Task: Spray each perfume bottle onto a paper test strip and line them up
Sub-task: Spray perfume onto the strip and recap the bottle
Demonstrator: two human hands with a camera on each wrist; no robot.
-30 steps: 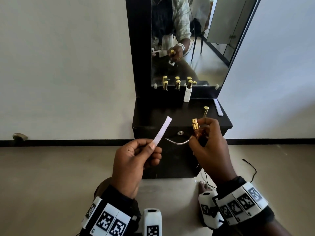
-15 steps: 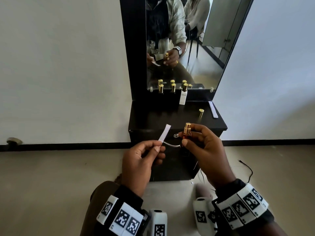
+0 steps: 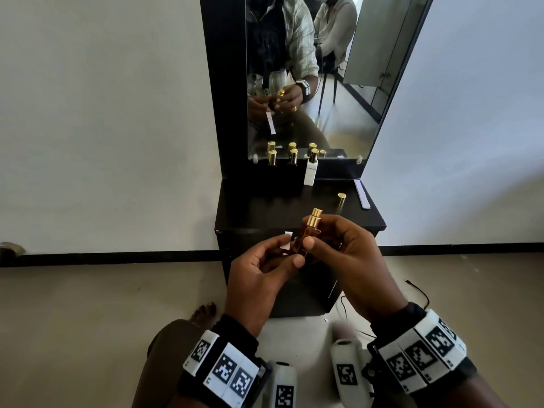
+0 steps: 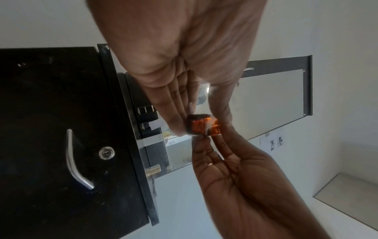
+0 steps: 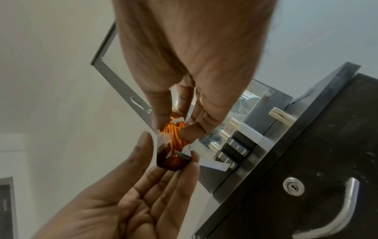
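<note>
The amber perfume bottle (image 3: pixel 306 240) stands nearly upright between both hands in front of the black dresser (image 3: pixel 265 213), its long axis running 6 to 12 o'clock with the gold spray head at the 12 o'clock end, uncapped. The right hand (image 3: pixel 347 260) clamps round the bottle's body from the 3 o'clock side, thumb across its front. The left hand (image 3: pixel 259 272), at 9 o'clock of the bottle, pinches the paper test strip (image 3: pixel 287 241) against the glass; only a short white end shows above the fingers, so the strip lies well below the nozzle rather than in front of it. For a spray, the strip probably has to come up to face the nozzle, and the left hand is placed to do that. The loose gold cap (image 3: pixel 341 199) stands at 1 o'clock of the hands on the dresser top, with spare strips (image 3: pixel 362 193) just beyond. Three more capped bottles (image 3: pixel 293 156) line the mirror's (image 3: pixel 338 119) foot at 12 o'clock, well apart from the hands. Nothing stands between strip and nozzle
</note>
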